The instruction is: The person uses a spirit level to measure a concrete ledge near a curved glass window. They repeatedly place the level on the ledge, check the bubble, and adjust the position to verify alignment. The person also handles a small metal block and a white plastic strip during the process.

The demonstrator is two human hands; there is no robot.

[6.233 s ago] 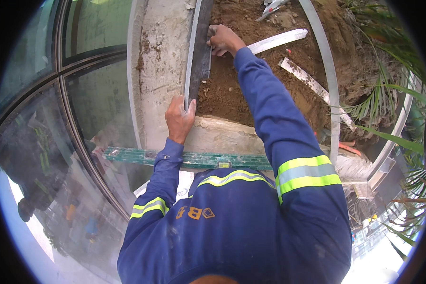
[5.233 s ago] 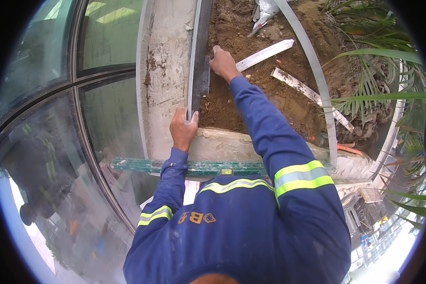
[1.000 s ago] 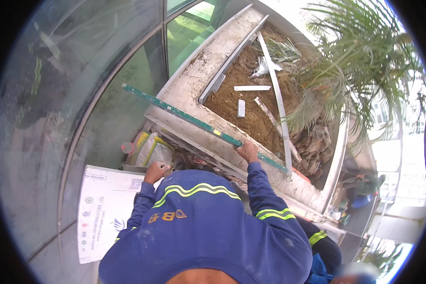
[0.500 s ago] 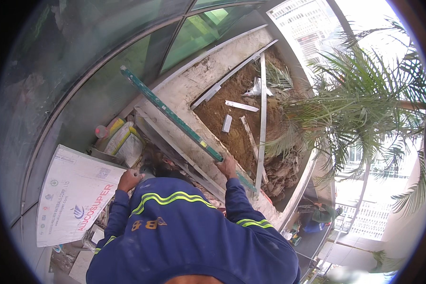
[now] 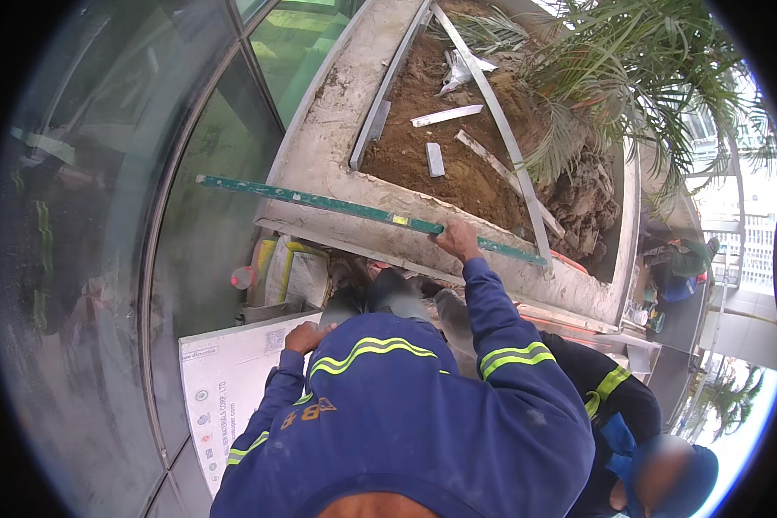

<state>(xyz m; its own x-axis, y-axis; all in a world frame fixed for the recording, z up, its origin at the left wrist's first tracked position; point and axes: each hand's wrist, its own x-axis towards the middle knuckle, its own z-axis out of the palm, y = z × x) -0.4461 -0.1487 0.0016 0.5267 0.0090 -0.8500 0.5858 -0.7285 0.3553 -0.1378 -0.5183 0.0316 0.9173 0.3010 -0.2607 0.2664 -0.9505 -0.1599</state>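
And here's the right hand (image 5: 459, 239), just above three o'clock, fingers wrapped over the green spirit level (image 5: 354, 208), which stretches from ten o'clock to three across the near side of the concrete planter rim (image 5: 328, 147)! Down between seven and eight, the left hand (image 5: 309, 337) is half-curled beside the top edge of a white printed board (image 5: 224, 363); whether it grips or touches anything, I can't tell! Dark soil (image 5: 414, 82) up at twelve, a small pale block (image 5: 435, 160) lying toward one, a co-worker's sleeve (image 5: 596, 363) at four
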